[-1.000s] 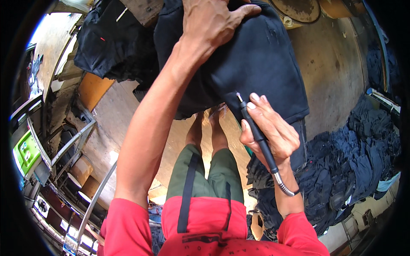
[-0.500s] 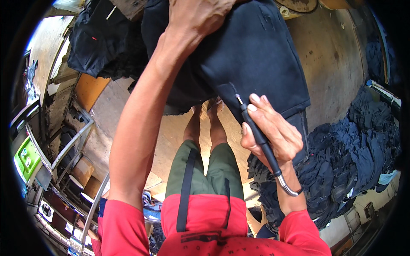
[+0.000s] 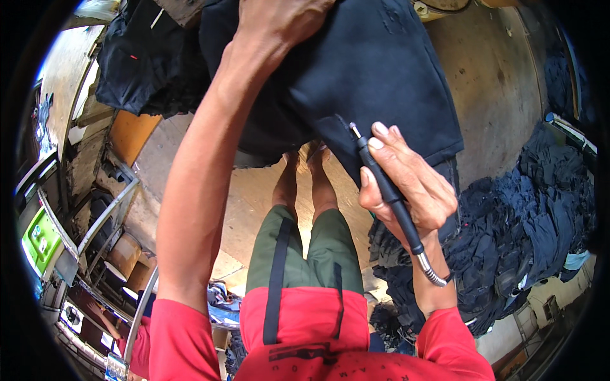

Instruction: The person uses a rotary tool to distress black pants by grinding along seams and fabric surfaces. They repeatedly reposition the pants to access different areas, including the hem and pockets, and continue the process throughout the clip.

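apparently added a short scuff (image 3: 341, 120) to the black garment (image 3: 375, 82), upper centre, since a second ago, likely advancing surface work, pinching the pen-like tool (image 3: 389, 193) in the right hand (image 3: 416, 185), grip of left hand (image 3: 283, 20) impossible to tell.

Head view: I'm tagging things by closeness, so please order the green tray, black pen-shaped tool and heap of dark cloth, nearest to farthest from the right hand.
1. Black pen-shaped tool: held in the right hand.
2. Heap of dark cloth: at the picture's right.
3. Green tray: near the left edge.
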Motion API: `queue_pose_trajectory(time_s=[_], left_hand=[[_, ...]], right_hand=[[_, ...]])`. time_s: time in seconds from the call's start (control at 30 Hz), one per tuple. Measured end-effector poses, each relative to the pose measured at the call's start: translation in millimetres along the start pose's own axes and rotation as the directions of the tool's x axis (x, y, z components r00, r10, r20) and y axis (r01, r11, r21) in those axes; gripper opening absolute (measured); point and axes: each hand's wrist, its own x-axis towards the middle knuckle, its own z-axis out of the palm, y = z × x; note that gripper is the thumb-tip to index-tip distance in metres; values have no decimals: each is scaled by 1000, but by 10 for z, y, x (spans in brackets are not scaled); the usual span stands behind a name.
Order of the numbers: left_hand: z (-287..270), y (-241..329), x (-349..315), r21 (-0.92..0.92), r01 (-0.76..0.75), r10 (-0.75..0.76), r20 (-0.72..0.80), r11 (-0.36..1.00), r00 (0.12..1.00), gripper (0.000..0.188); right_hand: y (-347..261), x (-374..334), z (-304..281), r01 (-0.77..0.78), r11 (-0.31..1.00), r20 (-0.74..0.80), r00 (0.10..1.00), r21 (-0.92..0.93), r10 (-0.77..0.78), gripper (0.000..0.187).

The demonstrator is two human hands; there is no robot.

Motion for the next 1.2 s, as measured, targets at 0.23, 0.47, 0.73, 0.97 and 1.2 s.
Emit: queue_pose_trajectory(time_s=[0.23, 0.47, 0.73, 0.97, 1.2], left_hand=[[-3, 22, -12, 20, 16, -16, 9, 1000, 1000, 31], [-7, 25, -7, 27, 10, -10, 10, 1000, 1000, 31], [-9, 24, 2, 34, 14, -15, 24, 999, 1000, 31], [-15, 20, 6, 39, -11, 11, -1, 999, 1000, 31], [6, -2, 28, 53, -8, 8, -3, 999, 1000, 31]], right_hand=[[-25, -58, -59, -17, 1000, 9, 1000, 8, 17, 29], [-21, -155, -113, -31, 1000, 24, 999, -5, 31, 30], [-24, -244, -176, -58, 998, 34, 998, -1, 58, 29], [61, -214, -123, -8, 1000, -31, 1000, -6, 8, 30], [25, -460, -320, -140, 990, 16, 990, 16, 140, 35]])
